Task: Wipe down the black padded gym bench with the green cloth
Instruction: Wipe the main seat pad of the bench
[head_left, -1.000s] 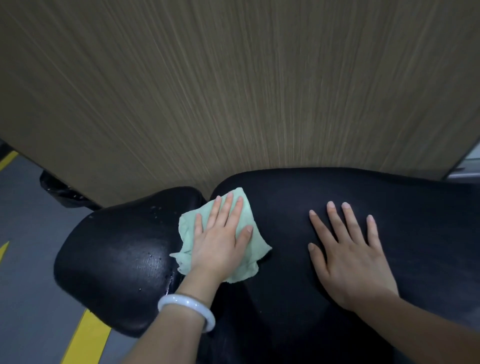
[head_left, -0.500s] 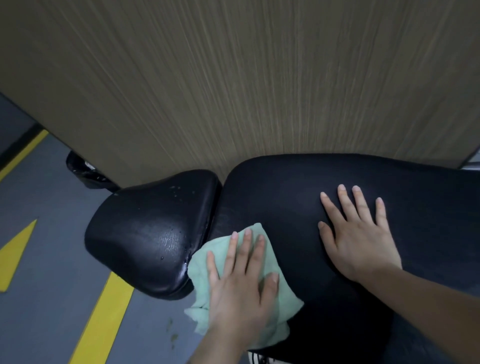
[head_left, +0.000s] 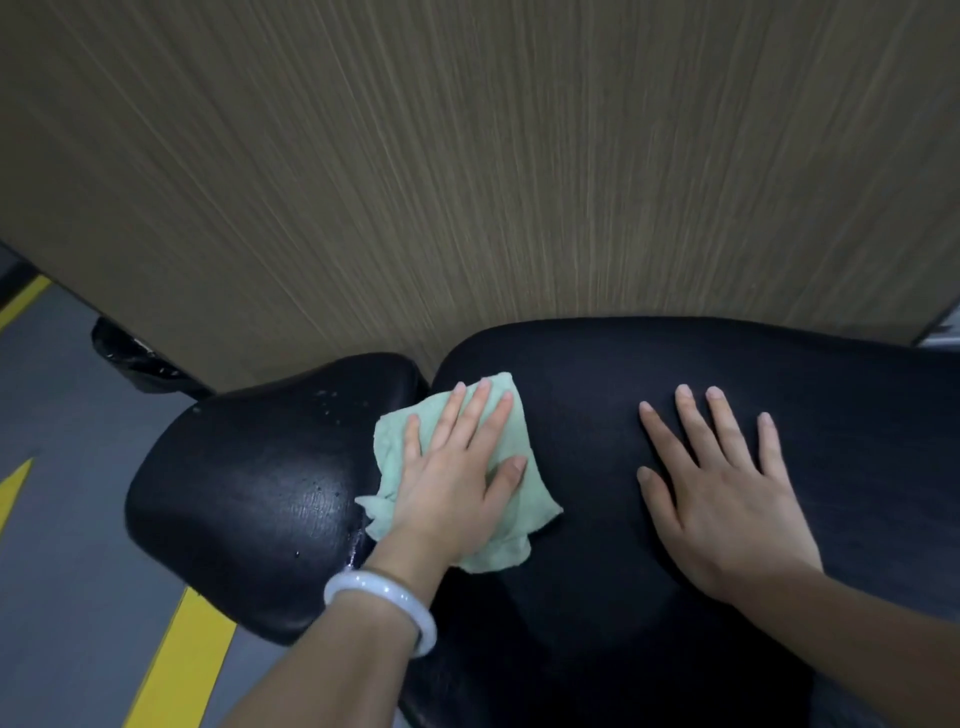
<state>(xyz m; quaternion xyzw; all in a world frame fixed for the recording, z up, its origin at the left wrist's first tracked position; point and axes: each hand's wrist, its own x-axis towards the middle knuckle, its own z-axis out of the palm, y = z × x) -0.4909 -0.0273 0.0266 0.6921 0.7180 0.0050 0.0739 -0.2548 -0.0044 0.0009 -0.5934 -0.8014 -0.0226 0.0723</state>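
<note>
Seat pad (head_left: 249, 488), droplets remaining; left hand (head_left: 457, 483), fingers straight, pressing green cloth (head_left: 524, 493) flat at the gap, pushed back up from the near edge half a second ago, stroke repeating; right hand (head_left: 727, 499), flat, empty, unmoved on the long pad (head_left: 727, 364).

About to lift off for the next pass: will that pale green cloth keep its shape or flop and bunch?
Likely floppy: the pale green cloth lies crumpled with ragged, folded edges under the flat left hand. Probably light, since it drapes thinly over the black padded bench. The droplets nearby suggest that it may be damp and cling a little.
</note>
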